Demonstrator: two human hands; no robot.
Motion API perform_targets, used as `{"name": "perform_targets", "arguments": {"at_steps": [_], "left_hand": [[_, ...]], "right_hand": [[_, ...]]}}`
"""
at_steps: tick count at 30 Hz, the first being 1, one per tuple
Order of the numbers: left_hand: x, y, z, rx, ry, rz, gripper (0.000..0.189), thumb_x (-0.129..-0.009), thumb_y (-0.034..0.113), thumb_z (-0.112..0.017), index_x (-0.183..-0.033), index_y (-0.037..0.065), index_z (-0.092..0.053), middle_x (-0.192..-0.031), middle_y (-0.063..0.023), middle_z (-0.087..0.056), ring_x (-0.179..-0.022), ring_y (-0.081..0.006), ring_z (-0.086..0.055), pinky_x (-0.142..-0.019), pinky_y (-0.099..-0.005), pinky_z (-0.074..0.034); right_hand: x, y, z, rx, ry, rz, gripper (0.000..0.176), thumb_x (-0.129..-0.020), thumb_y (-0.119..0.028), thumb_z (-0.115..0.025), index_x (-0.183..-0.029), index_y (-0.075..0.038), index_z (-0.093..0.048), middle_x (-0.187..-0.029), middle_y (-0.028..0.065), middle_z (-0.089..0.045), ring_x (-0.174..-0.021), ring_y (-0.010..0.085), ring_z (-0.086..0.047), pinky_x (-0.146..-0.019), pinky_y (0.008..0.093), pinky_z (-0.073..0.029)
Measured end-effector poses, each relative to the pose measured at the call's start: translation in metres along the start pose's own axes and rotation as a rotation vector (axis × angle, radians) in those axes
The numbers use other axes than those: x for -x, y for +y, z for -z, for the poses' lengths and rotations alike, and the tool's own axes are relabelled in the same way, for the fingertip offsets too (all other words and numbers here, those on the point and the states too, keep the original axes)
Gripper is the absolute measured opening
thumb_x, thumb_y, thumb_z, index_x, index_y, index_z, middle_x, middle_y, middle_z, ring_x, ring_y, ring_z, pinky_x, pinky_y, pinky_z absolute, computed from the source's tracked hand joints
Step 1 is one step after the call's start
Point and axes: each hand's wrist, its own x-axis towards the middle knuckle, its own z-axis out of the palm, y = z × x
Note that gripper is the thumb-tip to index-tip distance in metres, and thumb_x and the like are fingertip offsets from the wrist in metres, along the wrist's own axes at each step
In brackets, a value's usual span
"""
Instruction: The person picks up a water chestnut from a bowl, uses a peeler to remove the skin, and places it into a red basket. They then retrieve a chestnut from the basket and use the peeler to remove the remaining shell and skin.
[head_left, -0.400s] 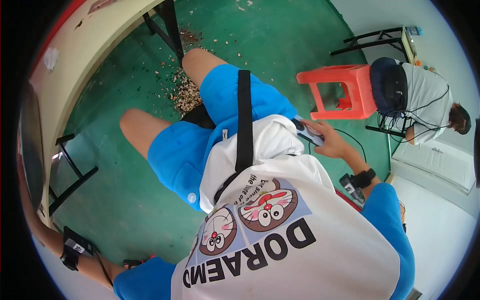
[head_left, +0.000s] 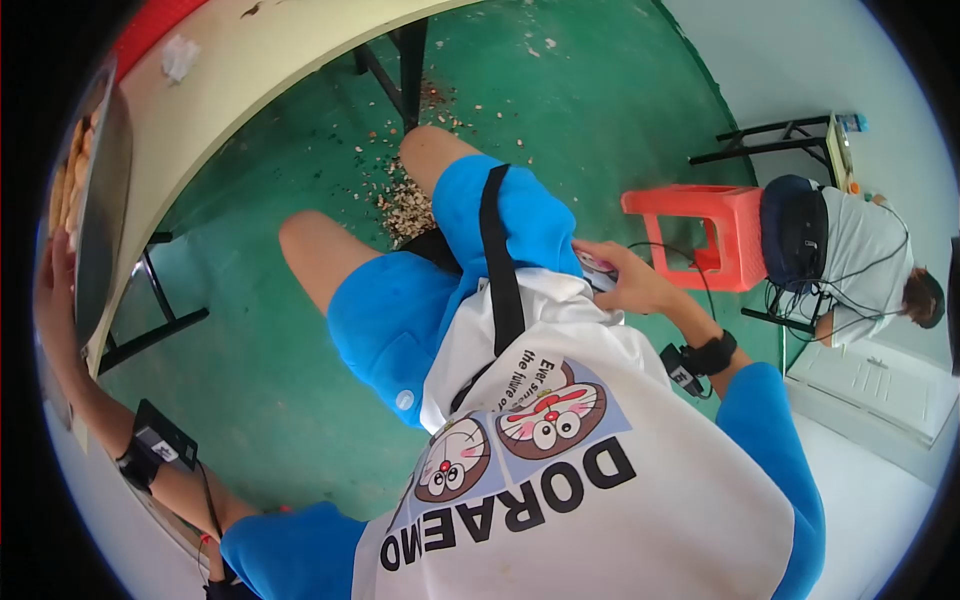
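Observation:
At the left edge, my left hand (head_left: 58,275) is against a shiny metal tray (head_left: 112,190), close to elongated tan pieces (head_left: 75,165) in it. The lens edge distorts its fingers, so their grip is unclear. Beside my right hip, my right hand (head_left: 635,280) is closed around a small handheld device (head_left: 597,268), which it partly covers. Both wrists carry black straps with small boxes.
A pale curved table (head_left: 215,75) borders the left, with crumpled white paper (head_left: 180,58) on it. Brown and pale bits (head_left: 408,210) litter the green floor beyond my knees. At right, another person (head_left: 865,255) is beside a red stool (head_left: 700,225).
The view has shifted, bringing more of the tray and its tan pieces in sight. My left hand now shows at the tray. My right hand with the device is closer against my hip.

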Motion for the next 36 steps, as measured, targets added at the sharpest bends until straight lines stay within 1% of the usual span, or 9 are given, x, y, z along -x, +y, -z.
{"name": "perform_targets", "arguments": {"at_steps": [1, 5, 7, 12, 15, 17, 27, 29, 36], "left_hand": [[0.001, 0.005, -0.001, 0.074, -0.003, 0.022, 0.054, -0.077, 0.051, -0.05, -0.11, 0.008, -0.054, -0.083, -0.0051, -0.055, -0.073, -0.0101, -0.05, -0.065, -0.0188, -0.037], [0.002, 0.005, -0.007, -0.143, 0.093, -0.217, 0.052, -0.08, 0.049, -0.047, -0.105, 0.005, -0.055, -0.079, -0.0082, -0.056, -0.071, -0.0105, -0.051, -0.063, -0.0209, -0.038], [0.014, 0.032, -0.009, -0.264, 0.131, -0.089, 0.047, -0.081, 0.046, -0.046, -0.094, 0.002, -0.058, -0.07, -0.0066, -0.056, -0.061, -0.0119, -0.052, -0.055, -0.0226, -0.04], [0.03, 0.043, -0.022, -0.29, 0.277, -0.119, 0.036, -0.082, 0.036, -0.049, -0.086, 0.001, -0.059, -0.061, -0.0074, -0.055, -0.052, -0.0157, -0.051, -0.048, -0.0274, -0.039], [0.051, 0.076, -0.029, -0.3, 0.342, -0.155, 0.029, -0.083, 0.027, -0.051, -0.082, -0.001, -0.058, -0.058, -0.0041, -0.052, -0.05, -0.0102, -0.047, -0.047, -0.0257, -0.039], [0.051, 0.077, -0.03, -0.187, 0.316, -0.086, 0.036, -0.08, 0.037, -0.052, -0.084, 0.002, -0.059, -0.062, -0.0104, -0.056, -0.059, -0.0203, -0.056, -0.054, -0.0321, -0.041], [0.066, 0.1, -0.023, -0.187, 0.287, -0.008, 0.037, -0.078, 0.038, -0.051, -0.082, 0.002, -0.059, -0.065, -0.013, -0.059, -0.062, -0.0265, -0.058, -0.058, -0.0349, -0.043], [0.065, 0.1, -0.027, -0.182, 0.265, 0.006, 0.037, -0.078, 0.038, -0.051, -0.082, 0.002, -0.059, -0.066, -0.0133, -0.059, -0.063, -0.0266, -0.058, -0.058, -0.0352, -0.044], [0.053, 0.077, -0.024, -0.098, 0.314, -0.039, 0.028, -0.077, 0.028, -0.054, -0.081, 0.0, -0.059, -0.064, -0.0139, -0.06, -0.062, -0.0238, -0.059, -0.057, -0.0326, -0.045]], "right_hand": [[0.0, -0.009, -0.003, 0.203, 0.081, 0.134, 0.07, -0.053, -0.019, -0.067, -0.118, -0.006, -0.042, -0.096, 0.0112, -0.056, -0.086, 0.0219, -0.054, -0.078, 0.0299, -0.042], [-0.03, -0.006, -0.007, -0.481, 0.246, -0.59, 0.064, -0.063, -0.027, -0.064, -0.115, -0.001, -0.039, -0.093, 0.0129, -0.055, -0.082, 0.0204, -0.053, -0.073, 0.0306, -0.043], [-0.039, 0.027, -0.025, -0.226, 0.16, -0.412, 0.058, -0.074, -0.026, -0.06, -0.119, -0.002, -0.034, -0.089, 0.0111, -0.053, -0.081, 0.0147, -0.051, -0.067, 0.0275, -0.043], [0.003, 0.012, 0.022, -0.726, -0.429, -0.267, 0.09, -0.071, -0.019, -0.067, -0.133, -0.004, -0.003, -0.131, 0.0159, -0.028, -0.118, 0.0226, -0.033, -0.097, 0.036, -0.028], [0.009, 0.041, 0.011, -0.606, -0.337, -0.394, 0.072, -0.069, -0.015, -0.069, -0.126, 0.004, -0.028, -0.111, 0.0116, -0.051, -0.096, 0.0183, -0.052, -0.081, 0.0297, -0.044], [0.004, 0.047, 0.008, -0.507, -0.209, -0.356, 0.055, -0.071, -0.016, -0.067, -0.114, 0.008, -0.043, -0.099, 0.0115, -0.056, -0.079, 0.0144, -0.057, -0.065, 0.0253, -0.048], [-0.003, 0.04, -0.001, -0.274, -0.129, -0.204, 0.048, -0.074, -0.024, -0.065, -0.106, 0.008, -0.049, -0.09, 0.0118, -0.057, -0.064, 0.0147, -0.057, -0.056, 0.0248, -0.046], [0.002, 0.062, -0.014, -0.264, -0.081, -0.227, 0.06, -0.067, -0.028, -0.07, -0.109, 0.008, -0.046, -0.073, 0.0096, -0.058, -0.062, 0.0157, -0.058, -0.048, 0.0238, -0.046], [-0.028, 0.069, -0.034, -0.097, 0.258, -0.171, 0.039, -0.062, -0.025, -0.071, -0.08, 0.002, -0.05, -0.055, 0.0082, -0.054, -0.053, 0.0149, -0.056, -0.045, 0.0286, -0.043]]}}
